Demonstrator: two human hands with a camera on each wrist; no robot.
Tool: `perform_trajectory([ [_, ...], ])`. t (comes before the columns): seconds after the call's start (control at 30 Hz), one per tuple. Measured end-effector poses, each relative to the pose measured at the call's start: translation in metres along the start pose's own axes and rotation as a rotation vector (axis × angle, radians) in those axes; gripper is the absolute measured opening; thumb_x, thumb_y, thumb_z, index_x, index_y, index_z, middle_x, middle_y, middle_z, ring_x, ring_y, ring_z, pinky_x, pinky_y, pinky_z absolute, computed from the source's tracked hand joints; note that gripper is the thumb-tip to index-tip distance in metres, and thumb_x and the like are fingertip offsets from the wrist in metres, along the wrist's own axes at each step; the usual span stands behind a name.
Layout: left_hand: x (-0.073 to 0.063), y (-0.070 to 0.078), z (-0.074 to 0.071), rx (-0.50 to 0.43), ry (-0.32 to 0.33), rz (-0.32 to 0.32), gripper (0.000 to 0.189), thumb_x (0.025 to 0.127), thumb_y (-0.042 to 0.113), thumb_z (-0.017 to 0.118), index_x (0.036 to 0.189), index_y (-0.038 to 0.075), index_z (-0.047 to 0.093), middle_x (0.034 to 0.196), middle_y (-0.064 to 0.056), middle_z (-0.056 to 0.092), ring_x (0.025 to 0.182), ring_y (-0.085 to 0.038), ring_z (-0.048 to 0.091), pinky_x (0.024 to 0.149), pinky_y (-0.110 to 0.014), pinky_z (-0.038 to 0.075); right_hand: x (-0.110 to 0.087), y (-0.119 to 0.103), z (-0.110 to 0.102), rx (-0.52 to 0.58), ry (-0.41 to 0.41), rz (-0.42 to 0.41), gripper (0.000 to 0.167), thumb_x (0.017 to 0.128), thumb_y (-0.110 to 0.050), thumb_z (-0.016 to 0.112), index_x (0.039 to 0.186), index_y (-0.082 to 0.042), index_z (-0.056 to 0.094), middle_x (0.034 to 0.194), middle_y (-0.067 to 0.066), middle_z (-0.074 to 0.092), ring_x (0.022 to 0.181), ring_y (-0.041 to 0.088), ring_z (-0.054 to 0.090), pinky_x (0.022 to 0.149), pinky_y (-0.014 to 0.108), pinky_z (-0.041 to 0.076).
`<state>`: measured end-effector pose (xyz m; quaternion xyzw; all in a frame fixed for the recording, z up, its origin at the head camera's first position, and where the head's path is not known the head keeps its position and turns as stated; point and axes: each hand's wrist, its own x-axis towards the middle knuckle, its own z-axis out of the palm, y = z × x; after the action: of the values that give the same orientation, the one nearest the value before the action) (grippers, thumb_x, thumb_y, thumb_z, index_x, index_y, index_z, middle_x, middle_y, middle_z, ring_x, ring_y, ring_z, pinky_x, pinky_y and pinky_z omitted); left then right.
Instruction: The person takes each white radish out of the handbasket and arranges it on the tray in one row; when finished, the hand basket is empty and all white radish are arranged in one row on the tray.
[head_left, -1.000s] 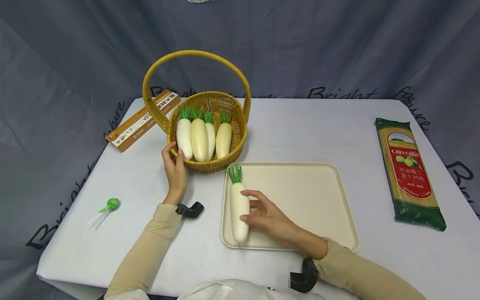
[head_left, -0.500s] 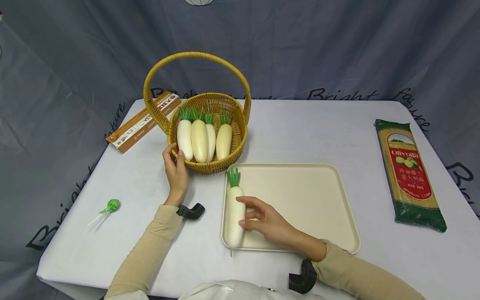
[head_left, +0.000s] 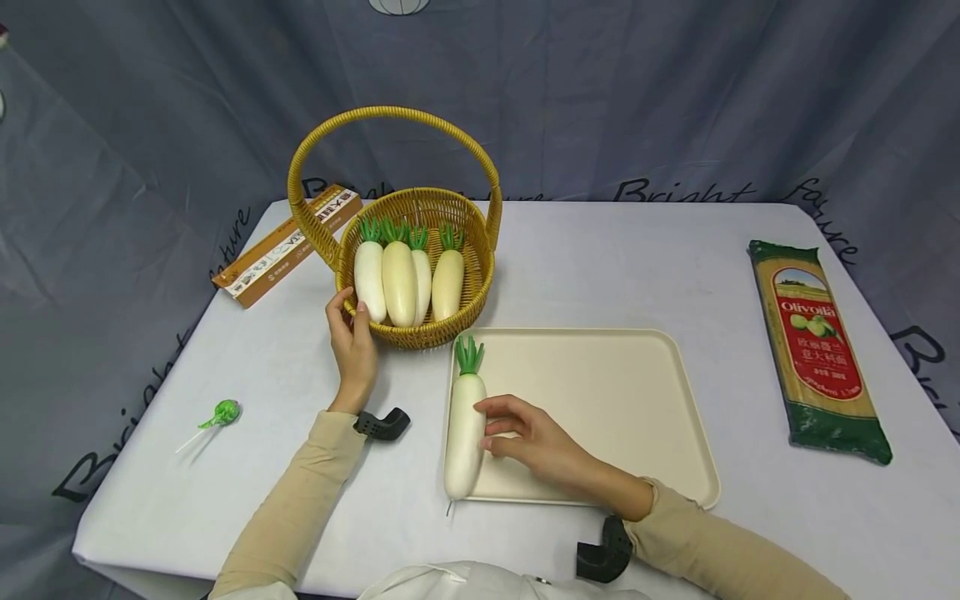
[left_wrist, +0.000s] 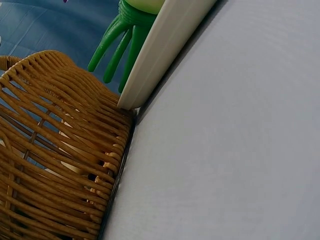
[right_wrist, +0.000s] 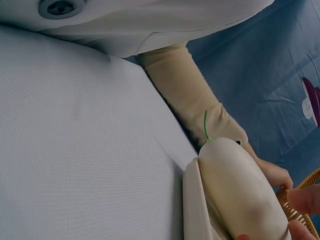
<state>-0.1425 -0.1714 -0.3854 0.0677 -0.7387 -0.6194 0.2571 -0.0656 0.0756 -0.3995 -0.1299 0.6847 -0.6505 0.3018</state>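
Observation:
A white radish (head_left: 466, 433) with green leaf stubs lies along the left side of a cream tray (head_left: 585, 417), its thin root tip out past the near rim. At its right side is my right hand (head_left: 536, 442), fingers loosely bent and fingertips right at the radish's edge. The right wrist view shows the thumb (right_wrist: 306, 199) apart from the radish (right_wrist: 240, 185). My left hand (head_left: 352, 354) holds the near-left rim of a wicker basket (head_left: 420, 335), thumb over the edge. Several white and yellowish radishes (head_left: 399, 283) lie inside it, leaves toward the back.
Behind the basket, at the left, lies a long brown box (head_left: 281, 250). A green-wrapped lollipop (head_left: 226, 411) is on the left of the white table (head_left: 300, 317). A spaghetti pack (head_left: 817, 350) lies far right. The basket's tall handle (head_left: 390, 112) arches above it.
The radish on the tray has shifted a little left and its lower end has swung leftward. My right fingertips, earlier over the radish, are now at its right edge. The left hand stays put.

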Motion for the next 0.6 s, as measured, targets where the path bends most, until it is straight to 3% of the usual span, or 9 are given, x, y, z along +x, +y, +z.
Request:
perform_trajectory([
  [0.3, 0.0, 0.001, 0.001, -0.001, 0.0, 0.002, 0.037, 0.095, 0.008, 0.037, 0.128, -0.008, 0.033, 0.134, -0.026, 0.034, 0.117, -0.023, 0.036, 0.097, -0.029, 0.027, 0.0, -0.002, -0.002, -0.013, 0.028, -0.005, 0.049, 0.083, -0.017, 0.064, 0.127, -0.007, 0.043, 0.126, 0.017, 0.045, 0.104, 0.019, 0.053, 0.079, 0.025, 0.049],
  [0.6, -0.001, 0.003, 0.001, 0.004, 0.008, -0.01, 0.037, 0.095, 0.008, 0.037, 0.127, -0.008, 0.033, 0.135, -0.027, 0.033, 0.115, -0.022, 0.036, 0.095, -0.025, 0.026, 0.005, -0.006, -0.016, 0.024, 0.101, 0.004, 0.056, 0.082, -0.007, 0.059, 0.133, -0.005, 0.037, 0.13, 0.021, 0.042, 0.108, 0.022, 0.052, 0.081, 0.024, 0.047],
])
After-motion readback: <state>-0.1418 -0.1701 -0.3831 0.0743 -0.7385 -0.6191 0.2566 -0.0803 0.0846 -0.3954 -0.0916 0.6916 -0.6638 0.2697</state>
